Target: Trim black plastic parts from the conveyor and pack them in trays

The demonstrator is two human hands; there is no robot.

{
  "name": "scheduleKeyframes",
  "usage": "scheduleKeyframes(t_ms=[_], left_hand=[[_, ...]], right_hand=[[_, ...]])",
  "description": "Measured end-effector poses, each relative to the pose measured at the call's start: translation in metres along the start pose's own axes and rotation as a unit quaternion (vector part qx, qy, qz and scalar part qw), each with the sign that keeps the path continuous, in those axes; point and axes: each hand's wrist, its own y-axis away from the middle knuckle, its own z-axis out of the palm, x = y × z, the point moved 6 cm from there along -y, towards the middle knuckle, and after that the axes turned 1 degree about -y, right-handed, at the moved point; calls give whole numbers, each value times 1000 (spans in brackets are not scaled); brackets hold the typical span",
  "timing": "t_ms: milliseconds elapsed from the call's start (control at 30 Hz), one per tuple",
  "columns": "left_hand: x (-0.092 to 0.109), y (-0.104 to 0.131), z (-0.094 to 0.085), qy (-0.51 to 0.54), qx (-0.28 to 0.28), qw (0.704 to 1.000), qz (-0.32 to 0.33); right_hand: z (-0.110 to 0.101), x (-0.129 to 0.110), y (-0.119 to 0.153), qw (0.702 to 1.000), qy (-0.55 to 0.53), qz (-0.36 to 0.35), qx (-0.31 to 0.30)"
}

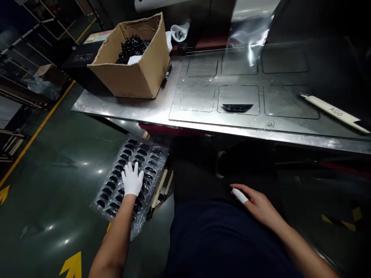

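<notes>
Left hand, gloved, fingers spread on or just over plastic tray of dark parts, 8 o'clock. Right hand, 4 o'clock, loosely bent; cannot tell whether fingertips meet. One dark piece on bench, 2 o'clock. Judged: many pockets filled, single piece out; filling or emptying unclear.

Some of the black pieces are hidden under that gloved left hand, palm too. Dark bits in the cardboard box are too small to identify, and 1 yellow arrow is cut off at the bottom.
</notes>
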Motion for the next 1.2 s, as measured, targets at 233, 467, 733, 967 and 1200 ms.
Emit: scheduleKeyframes(t_ms=[233,467,733,967,1200], left_hand=[[57,1,-69,77,150,980,105],[291,-71,-246,237,157,828,483],[421,-126,-262,-25,67,790,609],[418,-140,-264,-6,90,776,624],[403,-160,-291,217,177,825,490]], right_hand=[[-15,-38,-19,997,-20,-70,7],[4,-41,-37,996,-44,-80,5],[5,-15,-34,992,-106,-60,32],[-3,1,-36,985,-152,-58,49],[-6,-3,-40,973,-213,-73,52]])
